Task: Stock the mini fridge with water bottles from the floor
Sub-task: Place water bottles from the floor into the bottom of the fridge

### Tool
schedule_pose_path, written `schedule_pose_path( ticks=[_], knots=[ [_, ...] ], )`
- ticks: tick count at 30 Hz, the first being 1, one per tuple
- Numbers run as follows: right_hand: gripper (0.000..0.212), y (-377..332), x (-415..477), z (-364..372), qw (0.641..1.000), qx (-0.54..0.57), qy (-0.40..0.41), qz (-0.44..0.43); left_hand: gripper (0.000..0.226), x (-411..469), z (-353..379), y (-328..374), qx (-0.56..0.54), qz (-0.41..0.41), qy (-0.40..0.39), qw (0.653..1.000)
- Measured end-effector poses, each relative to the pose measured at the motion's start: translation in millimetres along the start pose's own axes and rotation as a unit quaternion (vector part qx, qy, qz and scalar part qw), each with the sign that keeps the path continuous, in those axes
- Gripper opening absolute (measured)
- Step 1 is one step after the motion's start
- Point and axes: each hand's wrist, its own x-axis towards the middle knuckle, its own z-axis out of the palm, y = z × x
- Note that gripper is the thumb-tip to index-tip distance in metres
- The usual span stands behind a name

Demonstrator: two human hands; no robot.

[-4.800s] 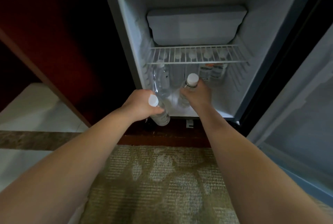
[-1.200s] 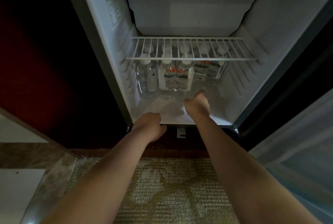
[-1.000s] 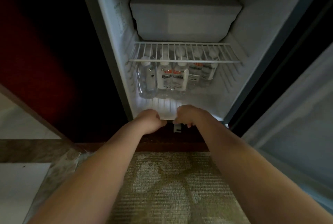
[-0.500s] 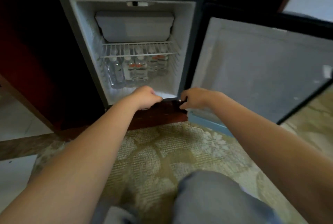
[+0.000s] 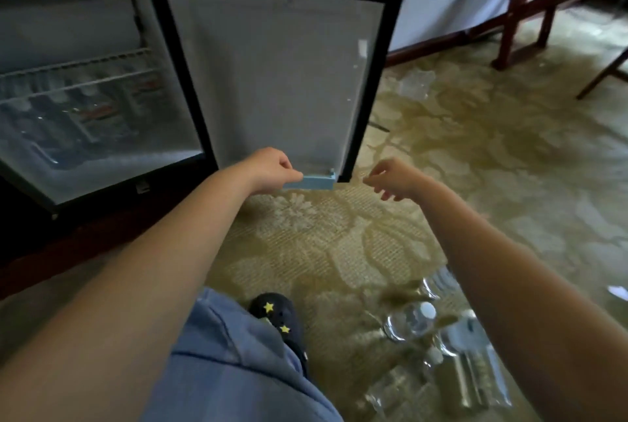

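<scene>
Lying apart from right hand (image 5: 390,178): water bottles (image 5: 413,321)

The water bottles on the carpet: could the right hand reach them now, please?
Probably yes: the right hand is empty, fingers loose, and the water bottles lie below its forearm with nothing between.

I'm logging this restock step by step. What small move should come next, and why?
Probably lower the right hand to the capped water bottle standing on the carpet beside the right forearm, and grip it. That hand is open and holds nothing, more bottles lie nearby, and the mini fridge stands open, its door swung wide.
</scene>
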Motion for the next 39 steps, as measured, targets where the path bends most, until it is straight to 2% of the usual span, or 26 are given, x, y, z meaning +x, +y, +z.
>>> schedule_pose_path(
  ticks=[4,9,12,15,19,24,26,29,31,35,39],
  knots=[
    [0.039,86,-12,8,0.997,-0.002,0.006,0.08,0.029,13,53,30,0.012,0.026,-0.053,0.998],
    [0.052,175,-29,45,0.971,-0.079,0.098,0.203,0.026,21,101,49,0.047,0.056,-0.064,0.995],
    [0.058,199,-35,61,0.956,-0.091,0.108,0.257,0.028,23,118,52,0.055,0.057,-0.064,0.995],
    [0.063,217,-32,71,0.949,-0.048,0.068,0.304,0.029,23,131,50,0.067,0.054,-0.045,0.995],
    [0.06,231,-27,77,0.947,-0.003,0.068,0.313,0.023,22,144,42,0.071,0.029,-0.047,0.996],
    [0.037,222,-18,85,0.956,-0.056,0.105,0.268,0.025,23,148,41,0.073,0.018,-0.051,0.996],
    [0.036,213,-14,88,0.961,-0.044,0.122,0.243,0.024,23,148,44,0.077,0.02,-0.052,0.995],
    [0.045,191,-13,75,0.961,0.06,0.162,0.216,0.03,23,146,44,0.067,0.018,-0.053,0.996],
    [0.047,176,-14,62,0.958,0.14,0.186,0.168,0.038,23,145,43,0.037,0.008,-0.05,0.998],
    [0.034,145,-22,41,0.952,0.231,0.196,0.036,0.051,19,146,39,-0.077,-0.024,-0.023,0.996],
    [0.011,111,-32,29,0.922,0.329,0.195,-0.066,0.069,11,142,34,-0.132,-0.037,-0.003,0.991]
  ],
)
